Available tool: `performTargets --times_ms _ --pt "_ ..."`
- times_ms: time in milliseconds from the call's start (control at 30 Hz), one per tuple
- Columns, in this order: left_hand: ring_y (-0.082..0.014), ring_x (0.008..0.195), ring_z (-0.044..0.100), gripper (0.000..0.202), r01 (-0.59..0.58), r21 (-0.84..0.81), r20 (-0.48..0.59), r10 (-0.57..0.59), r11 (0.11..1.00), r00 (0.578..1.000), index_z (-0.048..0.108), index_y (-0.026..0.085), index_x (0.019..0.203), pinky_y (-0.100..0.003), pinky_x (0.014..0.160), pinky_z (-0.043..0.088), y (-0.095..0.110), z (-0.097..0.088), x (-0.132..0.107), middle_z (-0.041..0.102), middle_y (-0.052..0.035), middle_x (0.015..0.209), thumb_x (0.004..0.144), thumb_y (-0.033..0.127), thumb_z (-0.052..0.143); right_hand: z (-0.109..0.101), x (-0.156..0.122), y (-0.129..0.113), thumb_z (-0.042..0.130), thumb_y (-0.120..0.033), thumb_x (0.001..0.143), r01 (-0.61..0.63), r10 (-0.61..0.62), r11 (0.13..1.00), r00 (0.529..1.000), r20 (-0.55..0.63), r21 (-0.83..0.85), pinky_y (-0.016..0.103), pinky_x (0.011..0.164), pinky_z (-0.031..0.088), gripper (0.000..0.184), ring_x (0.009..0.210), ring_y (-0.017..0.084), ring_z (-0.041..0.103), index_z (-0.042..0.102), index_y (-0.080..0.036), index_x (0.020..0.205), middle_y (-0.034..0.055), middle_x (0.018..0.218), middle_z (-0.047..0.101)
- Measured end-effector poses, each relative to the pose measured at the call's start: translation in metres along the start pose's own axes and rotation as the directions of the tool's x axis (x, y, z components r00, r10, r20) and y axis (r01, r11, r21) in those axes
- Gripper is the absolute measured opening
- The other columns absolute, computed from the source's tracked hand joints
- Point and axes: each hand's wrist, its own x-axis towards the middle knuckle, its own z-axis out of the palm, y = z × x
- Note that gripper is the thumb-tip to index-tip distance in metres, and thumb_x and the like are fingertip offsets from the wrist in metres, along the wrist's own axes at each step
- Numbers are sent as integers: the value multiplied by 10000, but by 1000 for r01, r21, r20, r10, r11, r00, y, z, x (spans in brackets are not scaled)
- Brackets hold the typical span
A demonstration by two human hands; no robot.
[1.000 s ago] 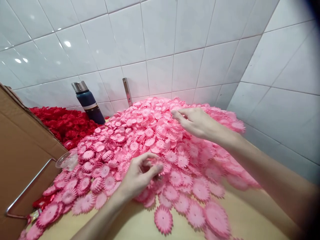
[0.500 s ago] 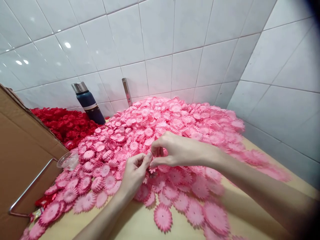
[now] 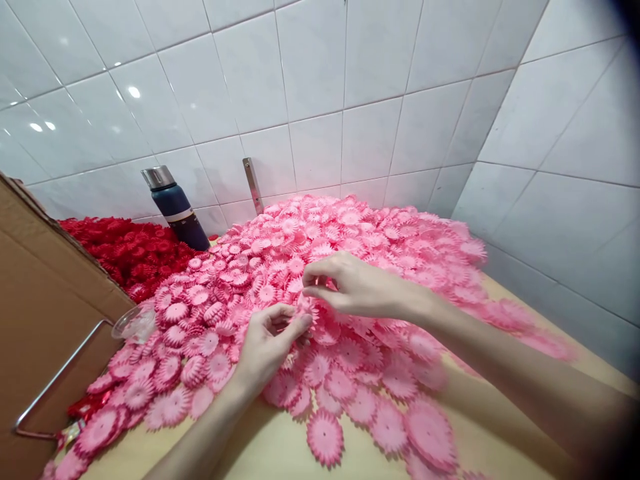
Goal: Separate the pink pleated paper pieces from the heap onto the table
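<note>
My left hand point(image 3: 267, 341) is closed, with thumb and fingers pinching a pink scalloped disc point(image 3: 306, 309) of thin, frilled material. Just above and to the right, my right hand point(image 3: 347, 285) is also closed in a pinch, its fingertips close to that disc. Whatever lies between the right fingertips is too small to make out. Both hands hover over a large heap of pink scalloped discs point(image 3: 280, 260), many with a small dark hole in the middle. One loose pink disc point(image 3: 325, 437) lies flat on the table in front of me.
A red heap of similar pieces point(image 3: 135, 253) lies at the back left beside a dark blue bottle point(image 3: 179, 210). A cardboard box point(image 3: 45, 320), a bent metal rod point(image 3: 60, 373) and a clear plastic cup point(image 3: 134, 324) stand left. A metal strip point(image 3: 253, 183) leans against the tiled wall.
My right hand has risen slightly away from my left fingertips, where the hands were touching before. The pink disc in my left hand now shows more.
</note>
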Motion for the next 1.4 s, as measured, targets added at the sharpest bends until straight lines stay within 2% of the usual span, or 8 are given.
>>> performTargets --times_ms 367,533,700,867,967,1067,1267,1400 --pt "-113 581 552 268 -16 -46 4 16 999 1000 591 133 688 -212 557 456 10 -8 -1 599 -10 626 824 361 628 12 9 2 492 -179 894 -80 84 996 943 -321 27 290 554 442 195 589 140 571 602 -157 734 39 691 653" --pt "-105 561 523 276 23 -30 134 -18 999 991 582 125 637 -207 531 424 4 -12 -3 548 -1 596 783 346 658 -21 2 19 532 -302 890 -272 250 961 774 -582 52 303 534 465 181 563 156 581 627 -172 807 69 726 668" --pt "-110 615 531 212 6 -68 57 -2 998 998 584 131 665 -199 547 438 6 -10 0 578 -14 659 788 292 649 -41 -7 23 568 -486 840 -371 326 926 876 -355 -64 317 560 464 327 678 216 651 714 -197 794 67 806 723" --pt "-105 631 573 213 57 -135 61 -49 989 997 606 162 927 -184 552 450 3 -7 1 645 -9 721 781 294 687 -31 -6 3 530 -393 878 -252 232 966 942 -242 -59 297 598 467 282 702 184 654 722 -192 831 42 829 731" --pt "-124 668 610 212 59 -140 65 -50 988 997 619 145 869 -202 587 479 -3 -5 3 668 -33 750 782 326 688 -29 -6 -9 549 -305 866 -156 150 987 981 -121 -40 278 598 457 214 639 143 627 705 -189 777 17 757 717" --pt "-158 704 641 257 46 -88 32 -44 995 999 621 129 787 -222 591 492 -7 -3 4 677 -62 751 802 383 659 -28 -7 -11 548 -243 859 -96 95 994 995 -36 -52 274 606 447 183 626 130 605 689 -180 760 8 714 695" --pt "-174 660 660 345 32 -21 22 -31 999 999 579 131 679 -249 604 505 -8 -2 1 654 -52 659 821 443 619 -26 -8 -8 620 -269 820 -150 117 973 976 -186 -173 299 661 449 119 754 170 600 628 -155 848 56 849 675" --pt "-172 626 649 346 7 -17 8 -7 1000 1000 588 130 657 -248 587 502 -9 -1 0 650 -48 634 801 440 644 -21 -7 -16 612 -356 841 -32 33 999 997 67 -5 288 656 448 201 698 147 600 682 -170 811 32 773 687"
